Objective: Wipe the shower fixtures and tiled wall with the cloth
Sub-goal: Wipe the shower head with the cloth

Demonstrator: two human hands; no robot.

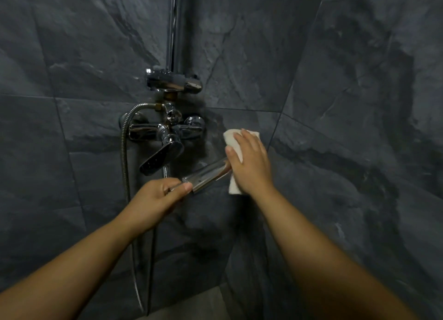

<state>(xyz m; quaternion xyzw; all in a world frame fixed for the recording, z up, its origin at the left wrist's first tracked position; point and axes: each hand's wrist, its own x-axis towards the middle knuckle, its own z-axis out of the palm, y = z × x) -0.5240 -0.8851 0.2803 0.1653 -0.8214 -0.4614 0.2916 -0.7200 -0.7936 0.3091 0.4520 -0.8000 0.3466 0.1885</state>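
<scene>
The left hand (pixel 158 195) pinches the tip of the chrome spout (pixel 208 176). The right hand (pixel 251 164), fingers nearly flat, presses the white cloth (pixel 230 137) against the tiled wall (pixel 335 104) beside the spout. Wiping seems to be underway; nothing shows how much is already clean.

A shower corner inside a bathroom. Told by the big dark grey tiles (pixel 347 68) on two walls that meet, the shiny tap (pixel 167 128) with its flat handle (pixel 163 159), the bendy metal hose (pixel 124 149) looping down on the left, and the tall shiny pipe (pixel 177 25) going straight up. Down low, a small bit of lighter grey floor (pixel 191 305).
</scene>
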